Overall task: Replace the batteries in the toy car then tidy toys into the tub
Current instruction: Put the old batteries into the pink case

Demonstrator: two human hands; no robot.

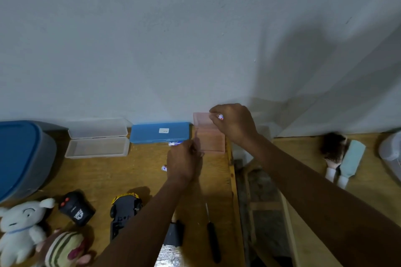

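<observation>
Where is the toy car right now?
In the head view, the toy car lies upside down at the lower left of the wooden table, between the black remote control and the person's left forearm.

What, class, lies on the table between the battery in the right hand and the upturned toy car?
The left hand and its forearm cross that path. The right hand holds the battery over the pink box; the toy car lies nearer.
</observation>
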